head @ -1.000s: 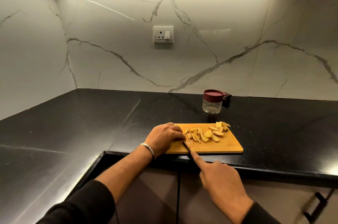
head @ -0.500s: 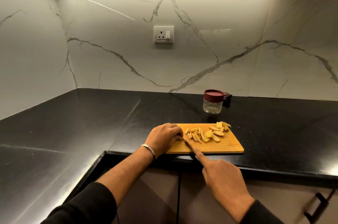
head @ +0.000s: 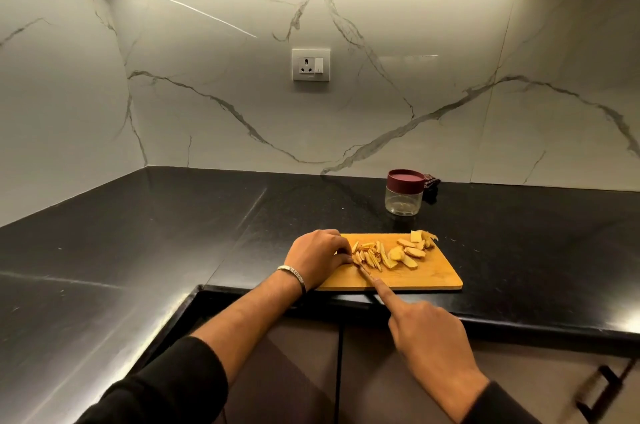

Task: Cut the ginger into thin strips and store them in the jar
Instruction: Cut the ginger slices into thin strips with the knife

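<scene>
1. Our left hand [head: 317, 259] sits on the left end of the cutting board [head: 429, 276], fingers curled down onto a ginger piece at the board's left side.
2. Our right hand [head: 427, 337] grips the knife [head: 365, 273], fingers wrapped on its handle and forefinger stretched along the spine; the blade meets the ginger strips [head: 369, 255].
3. Uncut ginger slices [head: 408, 250] lie on the board right of the strips.
4. The jar [head: 404, 197], maroon lid on, stands on the black surface [head: 173, 233] behind the board.
</scene>
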`<move>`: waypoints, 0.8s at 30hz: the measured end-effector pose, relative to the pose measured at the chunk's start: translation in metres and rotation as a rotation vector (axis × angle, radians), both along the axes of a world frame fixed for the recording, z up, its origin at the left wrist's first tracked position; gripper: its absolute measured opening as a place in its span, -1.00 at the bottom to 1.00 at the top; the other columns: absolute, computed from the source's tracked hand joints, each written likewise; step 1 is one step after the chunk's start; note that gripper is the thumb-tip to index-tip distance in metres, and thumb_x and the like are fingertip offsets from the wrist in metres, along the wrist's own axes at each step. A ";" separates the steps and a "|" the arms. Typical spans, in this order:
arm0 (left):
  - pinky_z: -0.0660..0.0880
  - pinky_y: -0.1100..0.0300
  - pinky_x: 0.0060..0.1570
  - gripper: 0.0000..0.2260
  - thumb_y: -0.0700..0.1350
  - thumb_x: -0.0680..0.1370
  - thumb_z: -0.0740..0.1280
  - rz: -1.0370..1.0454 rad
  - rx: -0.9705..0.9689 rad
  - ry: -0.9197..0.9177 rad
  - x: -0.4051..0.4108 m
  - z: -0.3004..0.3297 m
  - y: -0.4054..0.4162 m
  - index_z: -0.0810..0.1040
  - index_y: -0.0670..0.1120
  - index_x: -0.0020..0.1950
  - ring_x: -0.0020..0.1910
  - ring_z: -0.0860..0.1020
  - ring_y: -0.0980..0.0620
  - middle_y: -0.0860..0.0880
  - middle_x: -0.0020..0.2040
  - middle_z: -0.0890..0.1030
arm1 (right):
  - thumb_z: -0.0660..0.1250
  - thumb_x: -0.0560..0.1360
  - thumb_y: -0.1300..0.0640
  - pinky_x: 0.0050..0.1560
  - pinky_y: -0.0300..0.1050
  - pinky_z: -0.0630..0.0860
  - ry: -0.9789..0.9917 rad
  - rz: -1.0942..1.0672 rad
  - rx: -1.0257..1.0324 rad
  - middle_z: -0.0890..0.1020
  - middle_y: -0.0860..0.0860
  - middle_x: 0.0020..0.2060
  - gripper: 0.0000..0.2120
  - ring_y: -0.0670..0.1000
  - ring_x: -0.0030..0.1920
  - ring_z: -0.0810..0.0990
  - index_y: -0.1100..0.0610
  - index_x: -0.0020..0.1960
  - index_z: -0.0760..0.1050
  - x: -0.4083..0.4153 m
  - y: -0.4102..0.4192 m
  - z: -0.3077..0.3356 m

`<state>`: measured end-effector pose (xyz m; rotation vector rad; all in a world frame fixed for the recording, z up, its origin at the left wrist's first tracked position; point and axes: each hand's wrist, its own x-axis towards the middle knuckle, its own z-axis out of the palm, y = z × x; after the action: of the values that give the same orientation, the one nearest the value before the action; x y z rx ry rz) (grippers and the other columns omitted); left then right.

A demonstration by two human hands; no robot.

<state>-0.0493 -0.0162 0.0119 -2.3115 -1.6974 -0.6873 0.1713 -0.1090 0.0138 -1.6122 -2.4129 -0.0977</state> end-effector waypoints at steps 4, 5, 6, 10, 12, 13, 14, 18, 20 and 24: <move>0.56 0.23 -0.15 -0.85 0.08 0.57 0.36 0.072 0.031 -0.083 0.006 -0.001 0.001 0.59 0.03 0.04 -0.11 0.59 0.10 0.06 -0.02 0.65 | 0.00 0.71 -0.03 -0.22 -0.19 0.29 -0.002 0.007 0.009 0.44 -0.07 -0.20 -0.42 -0.08 -0.27 0.37 -0.25 0.59 -0.27 0.001 -0.001 0.001; 0.58 0.19 -0.13 -0.86 0.06 0.57 0.36 0.077 0.043 -0.108 0.006 -0.001 0.000 0.58 0.03 0.06 -0.10 0.60 0.09 0.06 -0.02 0.65 | 0.00 0.71 -0.03 -0.23 -0.19 0.30 -0.001 0.009 0.016 0.44 -0.07 -0.21 -0.41 -0.08 -0.28 0.37 -0.26 0.58 -0.28 0.001 -0.001 0.002; 0.60 0.16 -0.12 -0.87 0.04 0.58 0.35 0.071 0.060 -0.131 0.007 0.000 0.000 0.59 0.04 0.08 -0.09 0.60 0.09 0.06 0.00 0.65 | 0.00 0.72 -0.03 -0.23 -0.18 0.31 -0.002 0.011 0.022 0.43 -0.07 -0.21 -0.41 -0.08 -0.29 0.36 -0.26 0.58 -0.28 0.001 0.000 0.002; 0.55 0.20 0.00 -0.80 -0.17 0.61 0.32 -0.074 0.128 -0.102 0.007 0.007 -0.004 0.65 0.09 0.11 0.04 0.54 0.11 0.06 0.13 0.60 | 0.02 0.72 -0.01 -0.23 -0.16 0.35 -0.023 0.029 0.044 0.44 -0.06 -0.21 -0.40 -0.08 -0.27 0.40 -0.22 0.60 -0.28 0.000 0.005 0.002; 0.51 0.17 0.04 -0.70 -0.27 0.60 0.29 -0.147 0.128 -0.044 0.006 0.012 -0.006 0.68 0.12 0.08 0.09 0.51 0.11 0.07 0.17 0.58 | 0.04 0.72 0.02 -0.22 -0.16 0.36 -0.025 0.035 0.057 0.46 -0.05 -0.20 -0.39 -0.07 -0.24 0.43 -0.20 0.61 -0.26 -0.001 0.010 0.002; 0.49 0.15 0.06 -0.67 -0.28 0.59 0.28 -0.167 0.113 -0.002 0.006 0.013 -0.006 0.68 0.14 0.08 0.11 0.49 0.10 0.08 0.18 0.57 | 0.05 0.72 0.03 -0.21 -0.16 0.37 -0.022 0.036 0.067 0.47 -0.05 -0.19 -0.38 -0.07 -0.24 0.44 -0.19 0.61 -0.26 -0.003 0.012 0.003; 0.47 0.14 0.09 -0.66 -0.28 0.60 0.28 -0.173 0.091 0.042 0.006 0.014 -0.006 0.67 0.16 0.10 0.15 0.48 0.09 0.09 0.21 0.56 | 0.06 0.72 0.03 -0.21 -0.17 0.37 -0.018 0.037 0.079 0.46 -0.05 -0.20 -0.38 -0.07 -0.23 0.44 -0.19 0.61 -0.25 -0.003 0.015 0.003; 0.41 0.11 0.20 -0.61 -0.26 0.61 0.25 -0.152 0.023 0.101 0.006 0.013 -0.004 0.63 0.22 0.17 0.30 0.39 0.06 0.09 0.32 0.50 | 0.05 0.72 0.06 -0.22 -0.17 0.37 -0.011 0.038 0.100 0.47 -0.06 -0.18 -0.39 -0.08 -0.22 0.45 -0.20 0.61 -0.23 -0.003 0.020 0.006; 0.40 0.08 0.23 -0.59 -0.28 0.61 0.23 -0.147 0.000 0.103 0.008 0.014 -0.001 0.63 0.22 0.18 0.32 0.37 0.05 0.08 0.33 0.48 | 0.05 0.72 0.07 -0.22 -0.17 0.36 -0.010 0.044 0.107 0.47 -0.05 -0.17 -0.40 -0.08 -0.22 0.45 -0.19 0.62 -0.21 -0.002 0.020 0.007; 0.37 0.07 0.29 -0.56 -0.30 0.61 0.23 -0.126 -0.039 0.138 0.012 0.015 0.006 0.59 0.22 0.23 0.37 0.33 0.02 0.07 0.38 0.44 | 0.04 0.73 0.06 -0.23 -0.18 0.34 -0.040 0.042 0.117 0.46 -0.05 -0.18 -0.39 -0.08 -0.23 0.43 -0.20 0.61 -0.24 0.001 0.018 0.006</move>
<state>-0.0371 -0.0105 0.0268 -2.4478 -1.5294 -0.5064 0.1723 -0.0915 0.0199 -1.5217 -2.4200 -0.2607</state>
